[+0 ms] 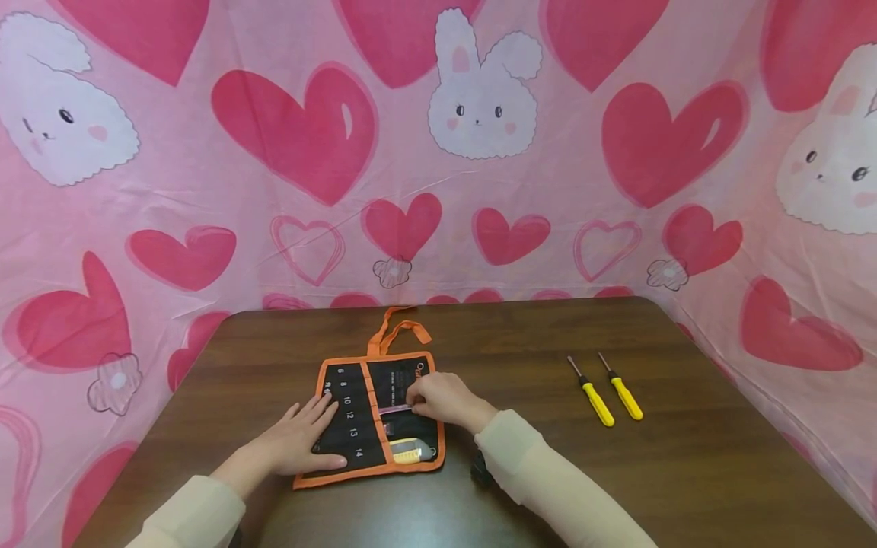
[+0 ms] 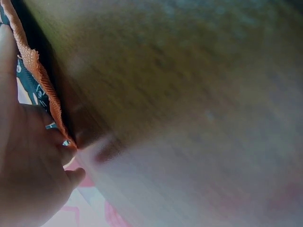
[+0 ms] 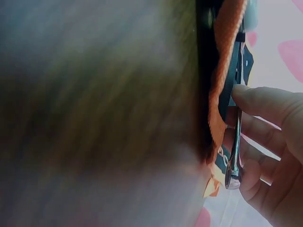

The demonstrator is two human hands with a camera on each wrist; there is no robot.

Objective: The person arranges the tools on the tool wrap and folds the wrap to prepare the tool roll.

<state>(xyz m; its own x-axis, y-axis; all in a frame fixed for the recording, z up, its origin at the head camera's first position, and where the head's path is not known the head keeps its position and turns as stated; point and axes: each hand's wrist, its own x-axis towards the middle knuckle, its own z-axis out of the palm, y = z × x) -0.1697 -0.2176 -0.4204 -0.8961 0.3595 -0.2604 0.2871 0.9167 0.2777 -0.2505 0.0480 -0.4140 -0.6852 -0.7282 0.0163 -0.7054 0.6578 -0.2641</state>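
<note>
Your left hand (image 1: 298, 441) lies spread on the pouch (image 1: 368, 440) (marked 6, 8, 10, 12, 13, 14); your right hand (image 1: 445, 397), toward three o'clock, pinches a shiny wrench (image 3: 235, 152).

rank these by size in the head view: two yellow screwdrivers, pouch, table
1. Table
2. Pouch
3. Left screwdriver and right screwdriver: they look alike in size, so unranked.

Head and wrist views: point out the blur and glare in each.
Head: tool pouch clear enough to read its printed numbers, pale glare on the near tabletop. Left wrist: tabletop blurred and hazy, left hand clearer. Right wrist: tabletop badly blurred, metal wrench crisper, with bright reflections.
</note>
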